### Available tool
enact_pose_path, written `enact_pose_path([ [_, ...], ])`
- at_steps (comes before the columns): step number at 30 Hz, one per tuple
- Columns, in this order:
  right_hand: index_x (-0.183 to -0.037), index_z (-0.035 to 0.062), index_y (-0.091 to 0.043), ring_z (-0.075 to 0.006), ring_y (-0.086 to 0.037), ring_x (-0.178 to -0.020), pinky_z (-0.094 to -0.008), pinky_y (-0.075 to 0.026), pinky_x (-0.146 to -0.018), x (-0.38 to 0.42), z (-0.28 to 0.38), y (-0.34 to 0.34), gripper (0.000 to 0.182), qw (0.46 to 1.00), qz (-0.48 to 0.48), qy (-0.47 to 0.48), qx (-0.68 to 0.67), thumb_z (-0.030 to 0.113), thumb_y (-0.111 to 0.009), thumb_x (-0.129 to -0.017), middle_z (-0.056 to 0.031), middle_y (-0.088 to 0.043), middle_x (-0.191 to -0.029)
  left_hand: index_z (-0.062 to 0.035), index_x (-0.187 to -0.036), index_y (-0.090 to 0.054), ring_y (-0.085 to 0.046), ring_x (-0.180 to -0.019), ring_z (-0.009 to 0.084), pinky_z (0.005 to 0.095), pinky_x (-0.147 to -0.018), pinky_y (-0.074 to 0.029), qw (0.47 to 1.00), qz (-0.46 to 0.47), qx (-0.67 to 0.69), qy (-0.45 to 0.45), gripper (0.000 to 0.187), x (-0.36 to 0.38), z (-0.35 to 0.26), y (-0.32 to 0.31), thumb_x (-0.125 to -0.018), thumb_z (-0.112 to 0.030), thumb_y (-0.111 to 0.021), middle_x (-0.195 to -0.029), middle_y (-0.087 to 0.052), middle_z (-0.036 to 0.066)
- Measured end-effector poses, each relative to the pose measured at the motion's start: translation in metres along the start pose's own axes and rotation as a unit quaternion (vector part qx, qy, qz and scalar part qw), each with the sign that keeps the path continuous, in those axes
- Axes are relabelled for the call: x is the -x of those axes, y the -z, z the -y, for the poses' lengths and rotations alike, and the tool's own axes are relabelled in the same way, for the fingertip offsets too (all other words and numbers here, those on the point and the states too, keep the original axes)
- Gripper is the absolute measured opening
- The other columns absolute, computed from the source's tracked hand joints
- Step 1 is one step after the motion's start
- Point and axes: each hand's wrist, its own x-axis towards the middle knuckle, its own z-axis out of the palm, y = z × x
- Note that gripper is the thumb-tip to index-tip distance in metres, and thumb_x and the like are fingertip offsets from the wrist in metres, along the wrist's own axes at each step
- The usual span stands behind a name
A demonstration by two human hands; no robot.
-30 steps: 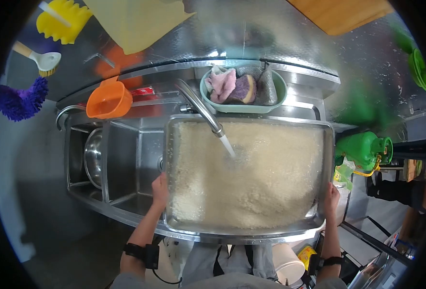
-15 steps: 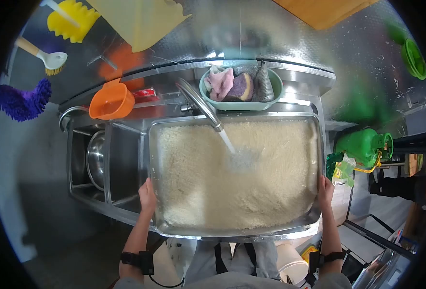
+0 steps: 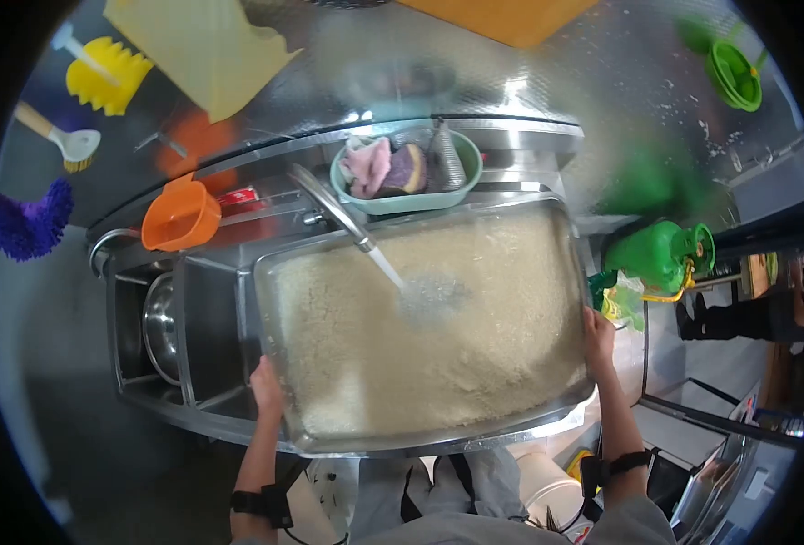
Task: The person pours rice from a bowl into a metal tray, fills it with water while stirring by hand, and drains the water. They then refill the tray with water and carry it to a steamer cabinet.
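Note:
A large metal tray (image 3: 277, 425) full of pale grains that look like rice (image 3: 502, 300) rests over the sink, slightly askew. From the curved faucet (image 3: 334, 211) a stream of water falls into the middle of the grains and stirs up a patch of bubbles. My left hand (image 3: 267, 386) grips the tray's left side near the front corner. On the opposite side my right hand (image 3: 599, 341) holds the rim, thumb on top. The fingers under the tray's edges are hidden on both sides.
Behind the tray sits a pale green basin (image 3: 411, 202) with cloths and a sponge. An orange scoop (image 3: 181, 216) stands by the faucet. A steel bowl (image 3: 160, 327) lies in the left sink. A green gas cylinder (image 3: 652, 254) stands right; a person's dark-clothed leg (image 3: 738, 316) shows beyond.
The tray has turned a little counterclockwise against the sink, its right side moving away from me, with both hands still on it. The whole view has shifted and tilted slightly.

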Motion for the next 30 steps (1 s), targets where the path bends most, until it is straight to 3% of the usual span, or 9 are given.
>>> enact_pose_path([
  [2, -0.068, -0.0040, -0.050, -0.0096, -0.032, -0.051, -0.0304, -0.029, -0.046, 0.001, -0.010, 0.006, 0.038, 1.000, -0.007, -0.011, -0.005, 0.027, -0.048, -0.090, -0.0044, -0.036, -0.051, 0.0059, -0.073, -0.052, -0.038, -0.061, 0.0113, 0.0320, -0.054, -0.035, 0.995, -0.028, 0.092, -0.003, 0.043, 0.003, -0.013, 0.003, -0.095, -0.026, -0.035, -0.063, -0.049, 0.002],
  [8, -0.071, -0.0044, -0.051, -0.0120, -0.035, -0.052, -0.0319, -0.033, -0.048, 0.004, -0.022, -0.003, 0.038, 0.999, -0.024, -0.012, -0.030, 0.028, -0.048, -0.090, -0.0094, -0.038, -0.052, 0.0072, -0.078, -0.054, -0.043, -0.062, 0.0111, 0.0315, -0.056, -0.037, 1.000, 0.018, -0.007, -0.014, 0.044, 0.001, -0.022, 0.009, -0.096, -0.026, -0.033, -0.065, -0.053, 0.005],
  [10, -0.072, -0.0039, -0.052, -0.0107, -0.036, -0.054, -0.0303, -0.033, -0.049, 0.007, -0.003, -0.023, 0.036, 0.999, 0.035, -0.006, -0.028, 0.028, -0.049, -0.089, -0.0070, -0.039, -0.053, 0.0070, -0.074, -0.053, -0.041, -0.059, 0.0123, 0.0340, -0.053, -0.035, 0.993, -0.014, 0.109, -0.032, 0.044, 0.005, -0.030, 0.024, -0.096, -0.025, -0.033, -0.064, -0.052, 0.005],
  [12, -0.071, -0.0037, -0.052, -0.0082, -0.033, -0.054, -0.0287, -0.031, -0.047, 0.009, -0.004, -0.015, 0.035, 0.998, 0.011, 0.006, -0.068, 0.026, -0.050, -0.089, -0.0017, -0.037, -0.053, 0.0083, -0.075, -0.053, -0.040, -0.058, 0.0129, 0.0337, -0.053, -0.036, 0.999, -0.025, -0.029, -0.031, 0.043, -0.012, 0.003, 0.019, -0.096, -0.024, -0.033, -0.061, -0.050, 0.007],
  [17, -0.065, -0.0022, -0.048, -0.0082, -0.030, -0.052, -0.0291, -0.027, -0.045, 0.006, -0.016, -0.006, 0.039, 0.999, 0.023, -0.026, -0.028, 0.027, -0.048, -0.090, -0.0004, -0.034, -0.052, 0.0092, -0.079, -0.053, -0.041, -0.062, 0.0138, 0.0318, -0.059, -0.038, 1.000, 0.011, 0.023, -0.010, 0.044, -0.001, 0.006, 0.009, -0.095, -0.027, -0.034, -0.064, -0.053, 0.010],
  [21, -0.064, -0.0017, -0.047, -0.0091, -0.030, -0.052, -0.0301, -0.027, -0.045, 0.007, -0.023, -0.015, 0.041, 0.999, 0.015, -0.010, -0.044, 0.030, -0.047, -0.091, -0.0011, -0.033, -0.051, 0.0079, -0.078, -0.054, -0.040, -0.062, 0.0127, 0.0310, -0.058, -0.038, 0.996, -0.026, 0.081, -0.013, 0.044, 0.000, -0.009, 0.011, -0.095, -0.027, -0.034, -0.064, -0.052, 0.007],
  [23, -0.065, -0.0019, -0.046, -0.0094, -0.030, -0.053, -0.0300, -0.028, -0.046, 0.006, -0.027, -0.006, 0.041, 0.998, 0.017, -0.040, -0.036, 0.030, -0.047, -0.090, -0.0014, -0.034, -0.051, 0.0052, -0.074, -0.055, -0.040, -0.061, 0.0107, 0.0318, -0.056, -0.037, 0.997, -0.011, -0.053, -0.055, 0.045, -0.004, -0.014, 0.003, -0.095, -0.028, -0.033, -0.062, -0.051, 0.003],
  [28, -0.065, -0.0023, -0.047, -0.0092, -0.031, -0.053, -0.0287, -0.029, -0.047, 0.012, -0.014, -0.031, 0.040, 0.999, 0.029, -0.012, -0.017, 0.029, -0.048, -0.090, -0.0004, -0.032, -0.053, 0.0053, -0.072, -0.053, -0.038, -0.057, 0.0133, 0.0343, -0.053, -0.036, 0.999, -0.012, 0.033, 0.011, 0.045, 0.004, -0.003, 0.031, -0.095, -0.028, -0.034, -0.058, -0.048, 0.004],
  [30, -0.067, -0.0036, -0.048, -0.0086, -0.031, -0.053, -0.0280, -0.029, -0.046, 0.011, -0.022, -0.027, 0.040, 0.998, 0.004, -0.003, -0.055, 0.029, -0.049, -0.090, 0.0006, -0.033, -0.053, 0.0054, -0.072, -0.051, -0.037, -0.056, 0.0136, 0.0336, -0.052, -0.034, 0.996, -0.037, -0.074, -0.027, 0.043, -0.006, 0.012, 0.020, -0.095, -0.027, -0.035, -0.056, -0.045, 0.005],
])
